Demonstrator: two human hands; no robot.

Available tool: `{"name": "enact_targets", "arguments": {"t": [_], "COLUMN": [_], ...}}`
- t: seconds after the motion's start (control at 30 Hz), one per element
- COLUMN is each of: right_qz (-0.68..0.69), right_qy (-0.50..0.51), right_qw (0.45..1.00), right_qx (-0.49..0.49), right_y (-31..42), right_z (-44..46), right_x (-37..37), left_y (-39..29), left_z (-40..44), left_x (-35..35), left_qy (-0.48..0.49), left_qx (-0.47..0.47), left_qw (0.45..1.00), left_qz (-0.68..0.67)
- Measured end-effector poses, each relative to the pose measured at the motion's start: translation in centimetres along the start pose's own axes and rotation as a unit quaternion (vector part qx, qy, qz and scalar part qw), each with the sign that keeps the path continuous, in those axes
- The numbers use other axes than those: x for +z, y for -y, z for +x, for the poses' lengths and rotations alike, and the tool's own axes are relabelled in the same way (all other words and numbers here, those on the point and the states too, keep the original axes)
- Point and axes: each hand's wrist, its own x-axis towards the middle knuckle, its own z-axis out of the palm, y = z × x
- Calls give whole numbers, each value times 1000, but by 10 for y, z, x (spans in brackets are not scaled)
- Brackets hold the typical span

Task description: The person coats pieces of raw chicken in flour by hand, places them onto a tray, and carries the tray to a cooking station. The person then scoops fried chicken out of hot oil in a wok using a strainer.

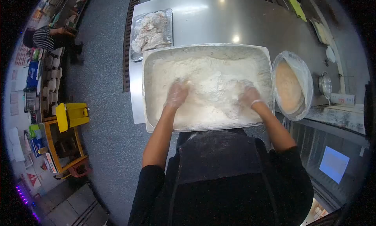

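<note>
A large rectangular tub [207,126] holds a bed of white flour [211,79]. Both hands wear clear gloves dusted with flour. My left hand [178,93] is in the left part of the flour, its fingertips blurred and partly covered. On the right side of the tub, my right hand [248,94] is also in the flour, with its fingers smeared by motion. Whether either hand holds anything cannot be made out. Behind the tub's left corner, a metal tray [169,28] bears floury pieces [150,30]. A plastic-lined round container [289,85] of tan powder stands right of the tub.
The tub rests on a steel table [246,18]. Farther right are a metal bowl [324,85] and a ledge. Across the floor at left stand a yellow bin [72,116], shelves with goods, and another person [47,38] in a striped top.
</note>
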Motion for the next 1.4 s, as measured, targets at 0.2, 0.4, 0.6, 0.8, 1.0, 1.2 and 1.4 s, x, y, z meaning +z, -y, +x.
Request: {"name": "enact_targets", "arguments": {"t": [0.2, 0.4, 0.6, 0.8, 1.0, 1.2, 1.4], "right_qz": [701, 857, 593, 228, 234, 253, 326], "right_qy": [-5, 27, -143, -218, -270, -227, -276], "right_qw": [707, 512, 788, 949, 933, 934, 901], "right_qx": [97, -58, -80, -16, 42, 112, 75], "right_y": [-47, 0, 18, 18, 1, 3, 6], "right_z": [-25, -28, 2, 10, 7, 5, -4], "right_x": [8, -28, -6, -15, -5, -29, -66], "left_y": [-27, -25, -41, -50, -29, -42, 4], "left_z": [-1, 4, 1, -3, 0, -5, 19], "left_x": [-24, -23, -33, -36, -25, -32, -1], "left_qy": [-32, -44, -41, -63, -25, -45, -55], "left_qx": [-163, -145, -168, -119, -34, -59, -36], "left_qw": [984, 988, 984, 991, 997, 997, 997], "left_qz": [-66, -28, -34, -9, 65, -3, -40]}}
